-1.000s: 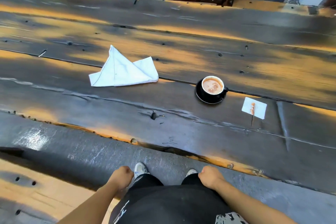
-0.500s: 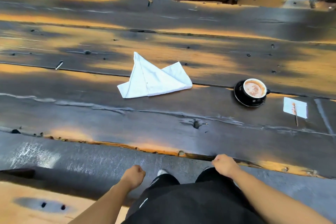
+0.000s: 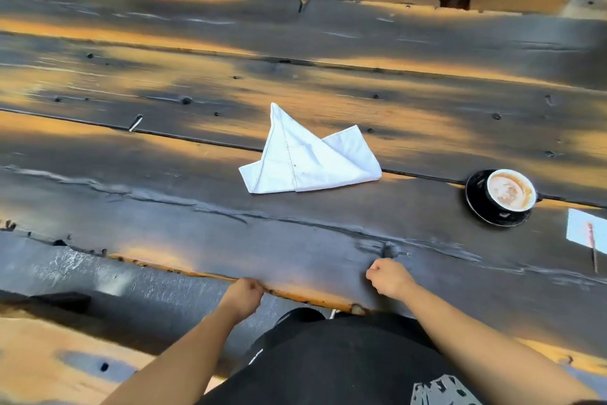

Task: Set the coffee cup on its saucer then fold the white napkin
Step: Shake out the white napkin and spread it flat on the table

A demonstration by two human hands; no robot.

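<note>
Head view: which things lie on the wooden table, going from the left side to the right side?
White napkin → black saucer with the coffee cup on it → small white paper at the right edge.

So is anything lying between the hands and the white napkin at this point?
Nothing visible does. Only bare dark table lies between the left hand, the right hand and the white napkin. The coffee cup, already on its saucer, sits well off to the right, out of that path.
</note>
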